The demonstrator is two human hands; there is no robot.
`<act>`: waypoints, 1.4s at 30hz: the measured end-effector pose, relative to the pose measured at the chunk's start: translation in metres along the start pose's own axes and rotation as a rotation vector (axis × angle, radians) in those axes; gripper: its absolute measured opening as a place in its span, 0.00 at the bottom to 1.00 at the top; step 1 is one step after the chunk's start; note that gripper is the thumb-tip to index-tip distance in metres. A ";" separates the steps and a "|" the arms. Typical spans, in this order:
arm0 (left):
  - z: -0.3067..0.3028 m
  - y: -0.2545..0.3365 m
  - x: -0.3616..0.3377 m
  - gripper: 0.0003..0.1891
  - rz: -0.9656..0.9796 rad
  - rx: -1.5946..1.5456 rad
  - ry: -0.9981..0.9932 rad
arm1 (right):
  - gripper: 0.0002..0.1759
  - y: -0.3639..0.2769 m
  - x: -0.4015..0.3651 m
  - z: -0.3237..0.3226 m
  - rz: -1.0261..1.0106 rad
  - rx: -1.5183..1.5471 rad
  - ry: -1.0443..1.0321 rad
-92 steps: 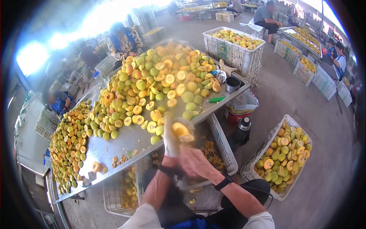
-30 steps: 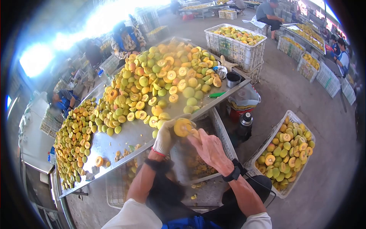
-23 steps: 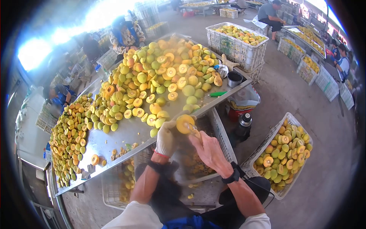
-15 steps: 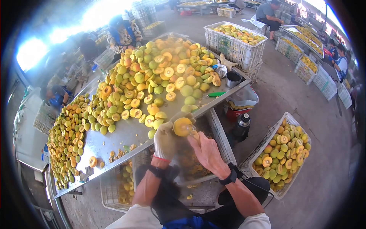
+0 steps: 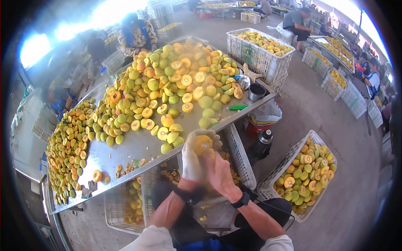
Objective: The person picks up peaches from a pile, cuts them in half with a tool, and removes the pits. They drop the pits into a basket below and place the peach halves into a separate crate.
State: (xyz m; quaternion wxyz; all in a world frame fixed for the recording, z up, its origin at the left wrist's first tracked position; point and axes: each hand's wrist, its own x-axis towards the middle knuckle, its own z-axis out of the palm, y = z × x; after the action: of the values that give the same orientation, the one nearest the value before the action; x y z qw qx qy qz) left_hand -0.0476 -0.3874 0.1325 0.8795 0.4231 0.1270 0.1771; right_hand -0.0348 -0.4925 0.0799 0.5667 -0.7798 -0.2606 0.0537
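A peach half (image 5: 202,143) with yellow-orange flesh faces up in my left hand (image 5: 190,158). That hand wears a pale glove, and its fingers curl around the fruit. My right hand (image 5: 222,178), bare, is closed and pressed against the near side of the peach half. Whatever lies between its fingers is hidden and blurred. Both hands are over a white crate (image 5: 240,161) beside the metal table's near edge. On the metal table (image 5: 125,152) lies a big heap of halved peaches (image 5: 167,79), with green-yellow skins and orange cut faces.
Right of me a white crate (image 5: 268,180) holds peach halves; another full crate (image 5: 259,54) stands behind the table. A black thermos (image 5: 264,142), a metal cup (image 5: 256,92) and a green-handled tool (image 5: 238,107) are nearby. Co-workers sit around other tables.
My left fingers have closed further around the peach half, and it has turned and dropped slightly. My right hand has pushed in closer against it. The view has shifted a little.
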 end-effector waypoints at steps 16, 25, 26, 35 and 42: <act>0.002 0.001 0.008 0.22 0.189 -0.003 -0.129 | 0.20 -0.010 0.013 -0.032 -0.106 -0.023 -0.109; 0.007 -0.001 -0.005 0.24 0.281 0.125 -0.028 | 0.23 -0.018 -0.009 -0.004 0.097 0.260 -0.110; 0.007 -0.001 -0.004 0.24 0.288 0.118 -0.011 | 0.22 -0.025 -0.009 -0.010 0.110 0.252 -0.131; -0.007 -0.008 0.007 0.23 0.366 0.207 -0.025 | 0.20 -0.008 -0.004 0.017 -0.067 0.141 -0.009; -0.001 -0.014 -0.003 0.24 0.530 0.213 -0.081 | 0.18 -0.032 -0.013 -0.005 -0.023 0.488 -0.106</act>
State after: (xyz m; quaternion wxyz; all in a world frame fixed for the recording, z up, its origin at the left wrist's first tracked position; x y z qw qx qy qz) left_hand -0.0483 -0.3959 0.1213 0.7575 0.5382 -0.0055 0.3695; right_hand -0.0550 -0.4958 0.1085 0.7245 -0.6128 -0.2779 0.1494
